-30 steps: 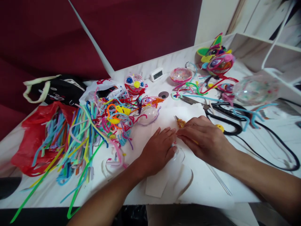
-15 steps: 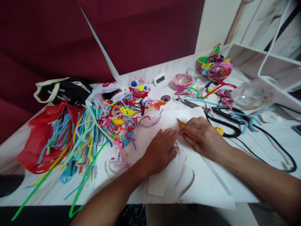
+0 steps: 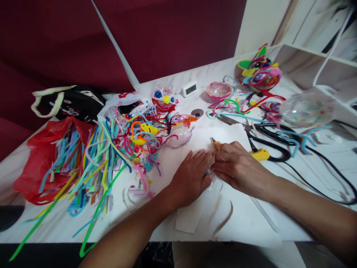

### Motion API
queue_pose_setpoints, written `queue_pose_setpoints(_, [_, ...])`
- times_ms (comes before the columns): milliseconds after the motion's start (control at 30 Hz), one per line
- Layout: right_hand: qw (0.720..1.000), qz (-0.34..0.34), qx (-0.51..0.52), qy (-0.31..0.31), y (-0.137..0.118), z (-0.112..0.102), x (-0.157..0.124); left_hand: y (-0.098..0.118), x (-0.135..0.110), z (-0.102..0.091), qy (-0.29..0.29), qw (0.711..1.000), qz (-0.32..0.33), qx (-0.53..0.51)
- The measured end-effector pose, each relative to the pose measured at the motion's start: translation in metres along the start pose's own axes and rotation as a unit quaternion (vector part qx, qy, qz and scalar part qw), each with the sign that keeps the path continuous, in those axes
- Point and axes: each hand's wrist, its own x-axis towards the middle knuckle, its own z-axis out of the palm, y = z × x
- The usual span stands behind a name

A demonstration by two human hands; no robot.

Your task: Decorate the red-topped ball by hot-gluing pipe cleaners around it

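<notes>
My right hand (image 3: 235,163) is wrapped round a yellow glue gun (image 3: 261,154). Its metal nozzle sticks out past the fingers toward the back left, and much of the body is hidden in the hand. My left hand (image 3: 189,178) lies low over white paper (image 3: 237,223), fingers stretched forward and close together. Between its thumb and fingers sits a clear plastic piece (image 3: 216,185) with a bit of blue, mostly covered. Both hands' fingertips nearly meet. A clear stick (image 3: 264,214) lies on the paper below my right forearm.
Large black-handled scissors (image 3: 267,136) lie behind my right hand, near a black cord (image 3: 331,171). Pipe cleaners (image 3: 95,167) spill from a red bag (image 3: 36,167) at left. A white timer (image 3: 189,89), a clear bowl (image 3: 219,90) and a decorated ball (image 3: 263,78) stand at the back.
The glue gun has turned in my right hand, so more of its yellow rear end shows. My right hand is a little closer over the clear piece. The view has shifted slightly.
</notes>
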Motion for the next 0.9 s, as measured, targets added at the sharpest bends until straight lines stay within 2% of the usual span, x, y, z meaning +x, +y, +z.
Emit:
queue_pose_setpoints(267, [0.991, -0.073, -0.107, 0.018, -0.001, 0.004, 0.005, 0.000, 0.001, 0.000, -0.003, 1.000, -0.003, -0.005])
queue_pose_setpoints(533, [0.988, -0.075, -0.133, 0.007, -0.004, 0.006, 0.006, 0.000, 0.001, 0.000, -0.008, 1.000, -0.003, -0.010])
queue_pose_setpoints(767, [0.987, -0.028, -0.157, 0.020, -0.002, -0.002, 0.004, 0.000, 0.000, 0.001, 0.002, 1.000, -0.001, -0.013])
queue_pose_setpoints(900, [0.996, 0.010, -0.088, 0.008, 0.004, -0.007, 0.001, -0.001, -0.001, 0.002, -0.001, 1.000, -0.004, -0.015])
